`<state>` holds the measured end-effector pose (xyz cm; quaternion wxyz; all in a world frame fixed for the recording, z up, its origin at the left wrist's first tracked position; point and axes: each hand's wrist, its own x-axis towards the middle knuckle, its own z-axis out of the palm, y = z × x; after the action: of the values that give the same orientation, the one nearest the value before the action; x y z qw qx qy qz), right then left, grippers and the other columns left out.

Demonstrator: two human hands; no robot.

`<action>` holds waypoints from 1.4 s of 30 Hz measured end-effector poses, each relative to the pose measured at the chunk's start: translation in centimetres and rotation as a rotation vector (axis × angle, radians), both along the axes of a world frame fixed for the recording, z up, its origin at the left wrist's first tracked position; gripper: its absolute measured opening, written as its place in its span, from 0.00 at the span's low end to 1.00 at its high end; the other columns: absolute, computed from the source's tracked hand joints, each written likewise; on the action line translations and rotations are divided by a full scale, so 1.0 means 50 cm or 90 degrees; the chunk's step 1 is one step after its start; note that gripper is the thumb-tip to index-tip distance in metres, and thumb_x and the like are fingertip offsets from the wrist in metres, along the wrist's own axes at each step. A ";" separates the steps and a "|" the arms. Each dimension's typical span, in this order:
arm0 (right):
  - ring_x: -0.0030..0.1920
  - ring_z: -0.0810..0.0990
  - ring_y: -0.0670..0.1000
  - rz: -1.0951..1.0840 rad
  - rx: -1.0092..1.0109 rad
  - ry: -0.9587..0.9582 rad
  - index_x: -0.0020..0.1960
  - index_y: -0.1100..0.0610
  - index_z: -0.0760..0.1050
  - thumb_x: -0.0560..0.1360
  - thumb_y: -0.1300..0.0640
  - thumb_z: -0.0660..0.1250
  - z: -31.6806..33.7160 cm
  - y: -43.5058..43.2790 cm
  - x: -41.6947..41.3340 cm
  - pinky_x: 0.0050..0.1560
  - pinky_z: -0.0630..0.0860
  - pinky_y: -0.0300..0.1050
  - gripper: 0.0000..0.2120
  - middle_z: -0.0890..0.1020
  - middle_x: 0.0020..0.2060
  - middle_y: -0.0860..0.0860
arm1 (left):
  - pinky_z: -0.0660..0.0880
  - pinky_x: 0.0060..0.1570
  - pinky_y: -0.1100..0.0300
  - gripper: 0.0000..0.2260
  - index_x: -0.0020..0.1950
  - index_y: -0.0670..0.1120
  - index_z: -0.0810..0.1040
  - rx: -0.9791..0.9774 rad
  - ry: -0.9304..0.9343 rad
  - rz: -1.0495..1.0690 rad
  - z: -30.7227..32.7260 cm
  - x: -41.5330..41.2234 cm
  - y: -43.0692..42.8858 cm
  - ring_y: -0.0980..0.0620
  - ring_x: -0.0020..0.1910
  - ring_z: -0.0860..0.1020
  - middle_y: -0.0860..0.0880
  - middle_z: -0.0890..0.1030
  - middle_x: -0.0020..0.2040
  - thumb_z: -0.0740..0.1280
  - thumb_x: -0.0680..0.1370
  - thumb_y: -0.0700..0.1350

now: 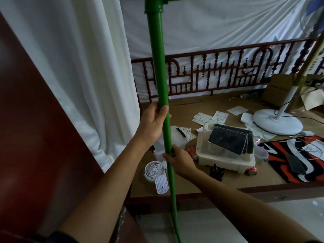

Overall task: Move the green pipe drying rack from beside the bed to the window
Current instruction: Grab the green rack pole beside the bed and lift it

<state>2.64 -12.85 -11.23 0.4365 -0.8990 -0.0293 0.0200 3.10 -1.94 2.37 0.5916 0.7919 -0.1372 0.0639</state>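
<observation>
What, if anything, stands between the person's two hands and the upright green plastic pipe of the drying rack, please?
Nothing visible does. The left hand is wrapped around the upright green plastic pipe higher up, and the right hand grips it lower down. Both touch the pipe directly. The window is not in view, so that path cannot be judged.

Dim room. White curtain hangs left, beside dark red panel. Carved wooden railing backs cluttered bed platform. Standing fan base right; pale tiled floor.
</observation>
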 end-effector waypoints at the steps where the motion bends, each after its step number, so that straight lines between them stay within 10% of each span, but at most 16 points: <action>1: 0.45 0.83 0.55 -0.004 0.001 -0.009 0.54 0.56 0.74 0.77 0.49 0.65 -0.003 -0.003 -0.008 0.46 0.81 0.53 0.12 0.84 0.46 0.57 | 0.77 0.55 0.42 0.09 0.52 0.44 0.72 0.004 -0.015 -0.009 0.000 -0.005 0.002 0.41 0.50 0.80 0.37 0.80 0.47 0.58 0.80 0.48; 11: 0.41 0.84 0.54 -0.102 -0.033 -0.044 0.51 0.54 0.75 0.76 0.42 0.64 -0.040 -0.074 -0.133 0.43 0.81 0.58 0.15 0.85 0.42 0.54 | 0.78 0.43 0.64 0.04 0.49 0.48 0.72 -0.010 -0.086 -0.159 -0.026 -0.075 -0.057 0.45 0.44 0.80 0.39 0.80 0.43 0.61 0.79 0.47; 21: 0.39 0.82 0.53 -0.181 -0.007 -0.074 0.49 0.51 0.71 0.73 0.38 0.57 -0.010 -0.251 -0.270 0.43 0.80 0.59 0.17 0.82 0.39 0.53 | 0.79 0.51 0.43 0.01 0.46 0.57 0.73 -0.053 -0.096 -0.276 -0.006 -0.169 -0.255 0.44 0.45 0.82 0.40 0.81 0.43 0.62 0.77 0.51; 31: 0.39 0.80 0.55 -0.313 -0.025 -0.071 0.49 0.51 0.68 0.76 0.42 0.57 -0.006 -0.435 -0.388 0.44 0.79 0.59 0.13 0.81 0.37 0.54 | 0.81 0.44 0.47 0.09 0.51 0.41 0.71 -0.003 -0.136 -0.401 0.011 -0.252 -0.472 0.41 0.42 0.81 0.36 0.79 0.42 0.63 0.77 0.47; 42: 0.45 0.83 0.53 -0.588 -0.029 -0.032 0.54 0.51 0.70 0.79 0.41 0.56 -0.027 -0.594 -0.409 0.49 0.82 0.54 0.14 0.84 0.45 0.53 | 0.81 0.48 0.49 0.08 0.50 0.54 0.71 -0.021 -0.101 -0.695 0.006 -0.214 -0.710 0.45 0.47 0.81 0.43 0.79 0.45 0.64 0.74 0.55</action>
<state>-17.79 -42.54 -12.57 0.3787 -0.8276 0.3642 -0.1974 -7.60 -37.45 2.65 0.5392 0.5892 -0.5708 -0.1907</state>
